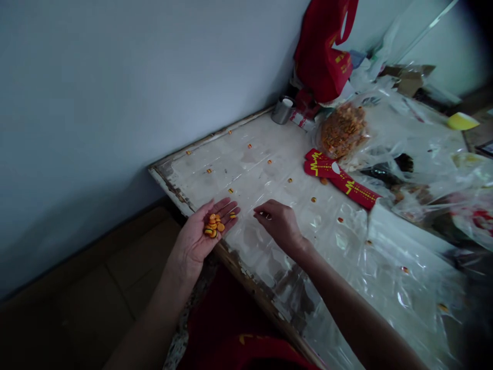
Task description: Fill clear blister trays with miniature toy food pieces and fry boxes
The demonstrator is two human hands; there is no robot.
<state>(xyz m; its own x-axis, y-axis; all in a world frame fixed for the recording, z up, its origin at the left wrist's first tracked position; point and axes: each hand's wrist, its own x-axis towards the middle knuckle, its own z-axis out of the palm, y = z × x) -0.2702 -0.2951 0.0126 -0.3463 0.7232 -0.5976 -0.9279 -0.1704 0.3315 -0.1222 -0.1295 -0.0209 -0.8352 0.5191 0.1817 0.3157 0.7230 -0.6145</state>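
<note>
My left hand is palm up with its fingers stretched out, cradling a small pile of orange and yellow discs with dark edges. One striped piece rests apart on the fingers. To the right, my right hand hovers over the plastic-covered table with thumb and fingers pinched together; whatever is between them is too small to make out. Clear plastic lies under both hands. Single orange pieces are spaced in rows across it, such as one piece beyond my left fingers and another piece farther right.
Red patterned socks lie beside a clear bag of orange pieces. A metal can and a red bag stand at the back near the wall. Plastic bags clutter the right. The worn wooden table edge runs before me.
</note>
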